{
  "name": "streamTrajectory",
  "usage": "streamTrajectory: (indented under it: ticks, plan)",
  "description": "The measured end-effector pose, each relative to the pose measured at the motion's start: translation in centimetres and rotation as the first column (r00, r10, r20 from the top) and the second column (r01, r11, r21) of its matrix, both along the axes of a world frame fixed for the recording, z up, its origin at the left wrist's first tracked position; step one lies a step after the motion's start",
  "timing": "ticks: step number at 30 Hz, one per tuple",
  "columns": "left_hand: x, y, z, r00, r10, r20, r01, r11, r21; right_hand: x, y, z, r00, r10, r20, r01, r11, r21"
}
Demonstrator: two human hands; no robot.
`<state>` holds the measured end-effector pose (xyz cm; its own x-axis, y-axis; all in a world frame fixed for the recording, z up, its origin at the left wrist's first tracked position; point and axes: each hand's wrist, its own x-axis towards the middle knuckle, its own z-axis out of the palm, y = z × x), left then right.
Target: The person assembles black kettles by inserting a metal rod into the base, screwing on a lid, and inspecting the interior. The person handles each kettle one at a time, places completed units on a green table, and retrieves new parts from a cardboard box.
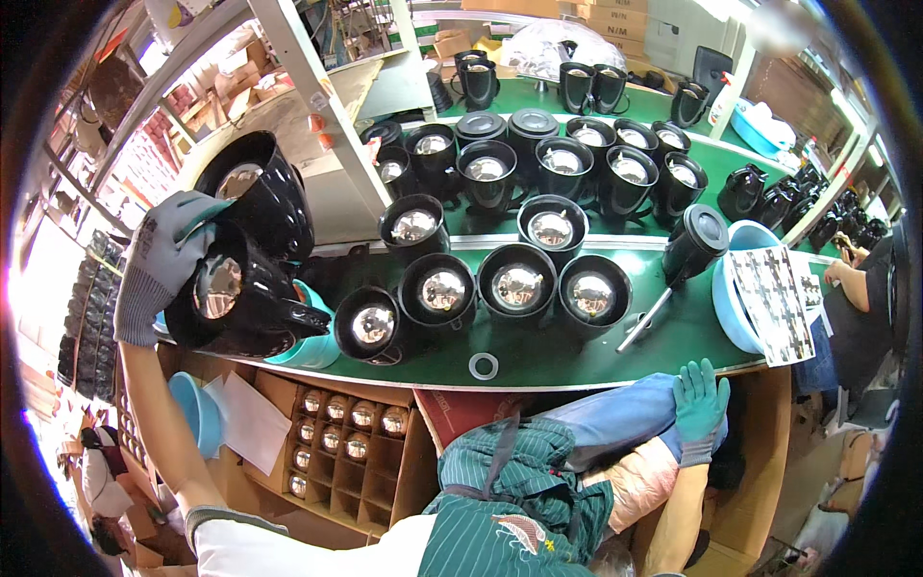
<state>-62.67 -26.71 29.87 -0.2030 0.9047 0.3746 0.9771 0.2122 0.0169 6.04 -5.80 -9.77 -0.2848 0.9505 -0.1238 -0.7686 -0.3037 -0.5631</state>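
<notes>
At the left, my left hand (171,245), in a grey glove, grips two glossy black jugs, its fingers hooked over their rims. The upper jug (286,197) and the lower jug (252,332) both show a mirrored, silvery inside. Its fingertips are partly hidden behind the rims. A turquoise bucket (312,354) stands beside the lower jug. My right hand (700,404), in a green glove, is open with fingers spread and nothing in it, by the front table edge above my jeans-clad leg. Several black jugs with silvery insides (517,282) stand upright on the green table (433,367).
A white ring (484,365) and a lidded black jug (694,240) lie on the table. At the right, a blue basin (735,317) bears a patterned sheet (769,308). Below the table, a divided carton (380,481) holds silvery rounded pieces. Another person's hand (851,279) shows at far right.
</notes>
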Motion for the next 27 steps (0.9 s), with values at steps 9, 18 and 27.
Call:
streamTrajectory:
  ticks: [9, 18, 27]
  plan:
    - [-2.2, 4.0, -2.1, 0.979, -0.200, 0.039, 0.200, 0.980, 0.010, -0.1, -1.2, 1.4, 0.955, -0.181, 0.237, 0.215, 0.968, -0.129]
    - [6.8, 10.8, -1.5, 0.922, -0.359, 0.142, 0.351, 0.933, 0.078, -0.3, -0.7, 0.3, 0.971, -0.194, 0.136, 0.205, 0.977, -0.065]
    - [26.9, 31.3, -4.2, 0.619, -0.689, 0.376, 0.629, 0.722, 0.289, -0.2, -1.6, -0.3, 0.968, -0.176, 0.177, 0.179, 0.984, -0.001]
